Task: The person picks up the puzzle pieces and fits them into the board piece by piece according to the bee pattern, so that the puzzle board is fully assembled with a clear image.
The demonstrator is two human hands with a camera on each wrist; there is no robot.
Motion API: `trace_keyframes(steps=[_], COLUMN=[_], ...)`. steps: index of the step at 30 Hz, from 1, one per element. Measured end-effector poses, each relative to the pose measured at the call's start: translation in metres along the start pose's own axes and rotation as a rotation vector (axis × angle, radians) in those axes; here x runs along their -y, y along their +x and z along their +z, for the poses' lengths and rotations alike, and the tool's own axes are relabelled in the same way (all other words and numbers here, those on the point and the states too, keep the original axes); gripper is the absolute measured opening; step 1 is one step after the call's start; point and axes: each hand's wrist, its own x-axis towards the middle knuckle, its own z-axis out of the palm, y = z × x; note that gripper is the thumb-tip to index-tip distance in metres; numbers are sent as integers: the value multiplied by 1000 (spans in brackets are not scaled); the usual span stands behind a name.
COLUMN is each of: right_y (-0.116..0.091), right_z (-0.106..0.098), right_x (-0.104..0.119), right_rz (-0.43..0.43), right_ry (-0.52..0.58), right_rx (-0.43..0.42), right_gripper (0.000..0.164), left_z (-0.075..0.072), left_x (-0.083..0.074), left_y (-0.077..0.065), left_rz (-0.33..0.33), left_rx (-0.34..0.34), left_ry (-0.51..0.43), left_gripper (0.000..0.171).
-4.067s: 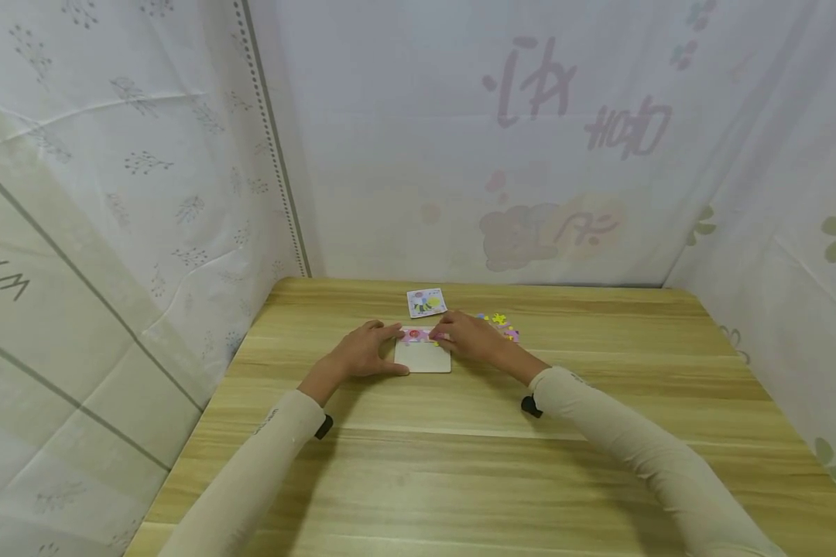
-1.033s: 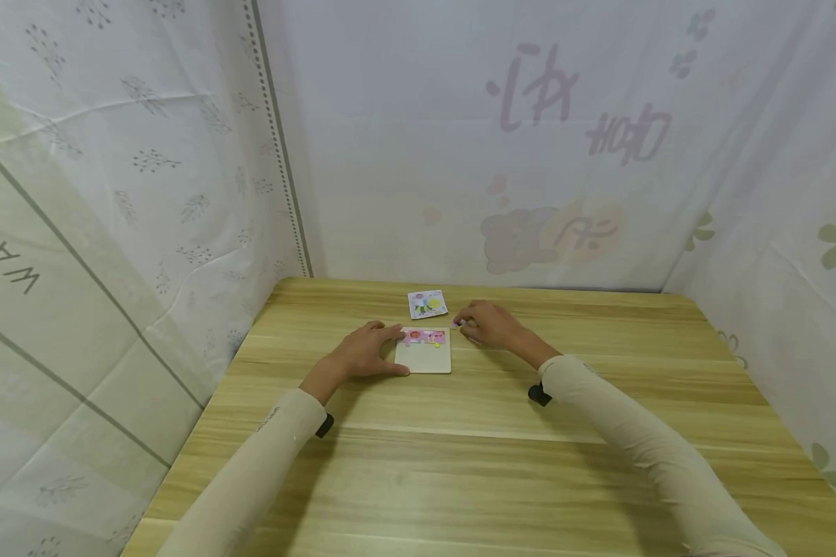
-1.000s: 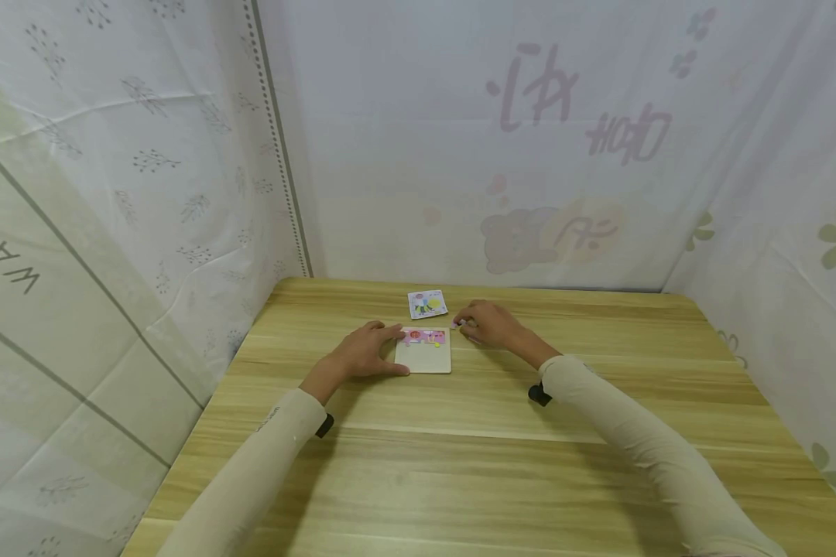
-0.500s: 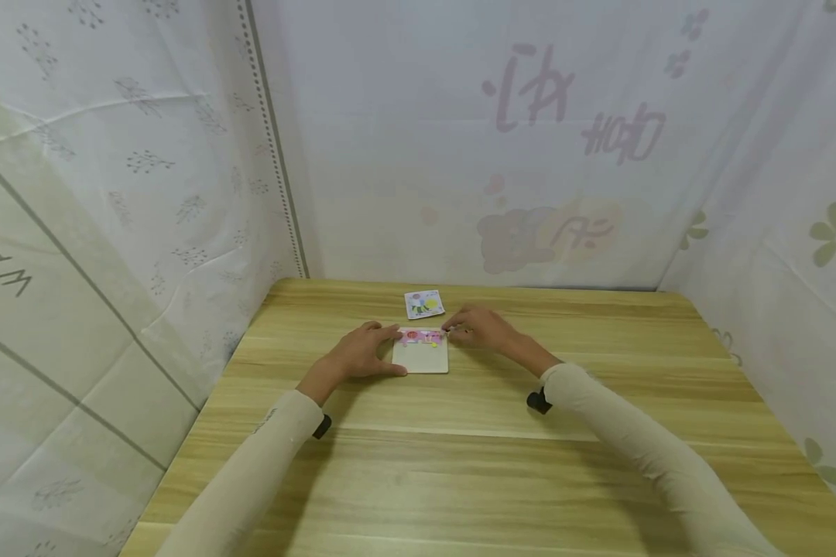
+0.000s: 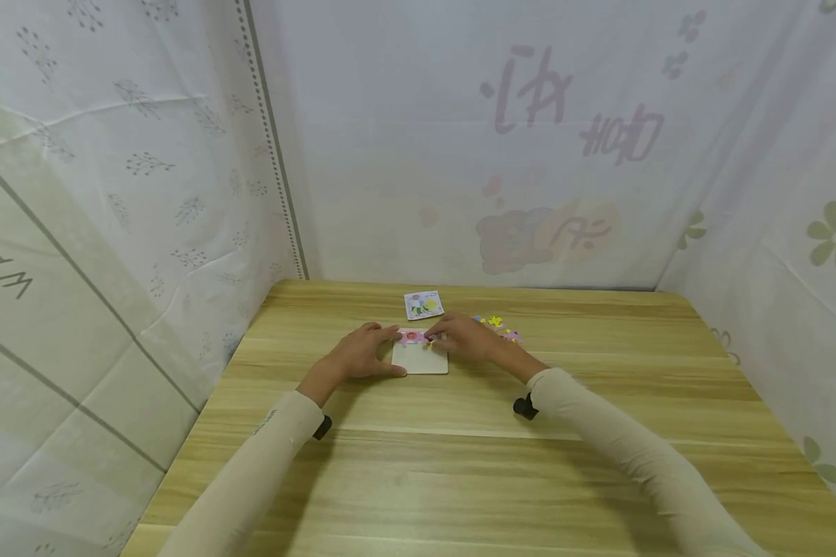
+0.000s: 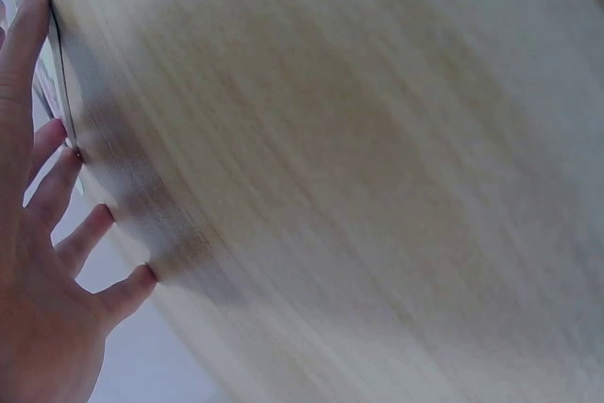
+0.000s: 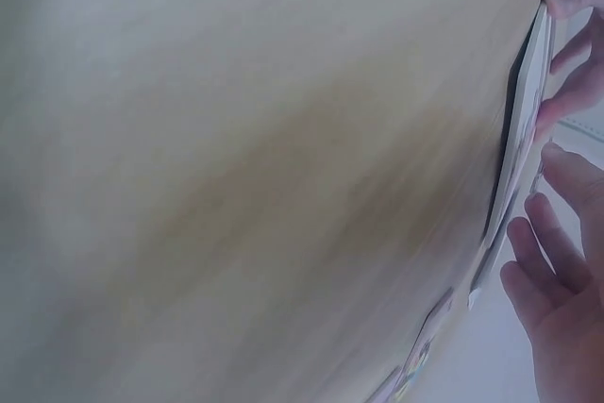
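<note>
A small white puzzle board (image 5: 419,362) lies on the table, with a strip of pink puzzle pieces (image 5: 411,337) along its far edge. My left hand (image 5: 361,350) rests at the board's left side, fingers spread, the thumb at the near corner and fingertips at the far one. In the left wrist view its thumb touches the board's edge. Over the board's far right part, my right hand (image 5: 465,339) pinches a puzzle piece (image 5: 429,341) between thumb and forefinger. The right wrist view shows the piece edge-on as a thin sliver. My right fingers hide part of the strip.
A picture card with a bee (image 5: 423,305) lies just beyond the board. Several loose puzzle pieces (image 5: 507,333), yellow, pink and blue, lie to the right behind my right hand. Patterned cloth (image 5: 404,155) hangs along the back and sides of the wooden table (image 5: 404,464).
My right hand has moved left from beside the board to over its far right part, bringing the puzzle piece. The loose pieces behind it have come back into sight. My left hand stays put.
</note>
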Motion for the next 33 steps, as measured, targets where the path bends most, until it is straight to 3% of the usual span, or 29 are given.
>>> trace_keyframes(steps=[8, 20, 33], right_y=[7, 16, 27], right_z=[7, 15, 19], right_x=[6, 17, 31], right_rz=[-43, -2, -72], right_ry=[-13, -76, -138], right_rx=[0, 32, 47], right_gripper=[25, 28, 24], left_z=[-1, 0, -1], left_x=[0, 1, 1], left_y=[-1, 1, -1], left_rz=[-3, 0, 11], left_rx=[-1, -1, -7], left_ry=[-2, -22, -15], left_gripper=[94, 94, 92])
